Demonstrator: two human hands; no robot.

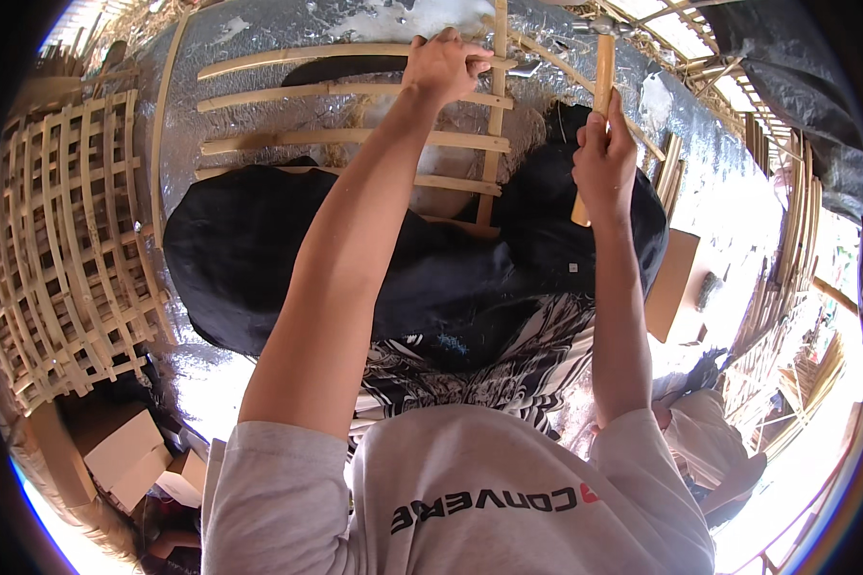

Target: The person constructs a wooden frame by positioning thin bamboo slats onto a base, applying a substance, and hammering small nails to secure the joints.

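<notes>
My left hand (443, 69) is bent over the top slat (307, 59) of a flat wooden lattice, close to where it meets an upright strip (496, 125). Its fingers are closed at the slat; whether a small piece sits between the fingertips is hidden. My right hand (604, 163) grips a hammer (605, 72) by its light wooden handle, with the metal head up at the far end, right of the lattice. Several pale slats lie roughly parallel across the strip. Their near part reaches my folded legs in black trousers (431, 278).
A finished-looking lattice panel (62, 240) stands at the left. Silvery sheeting (249, 38) covers the floor, with a dark curved flat thing (345, 69) under the top slat. Cardboard boxes (125, 460) stand lower left. Another person (710, 436) is at the lower right, near bundled strips (796, 220).
</notes>
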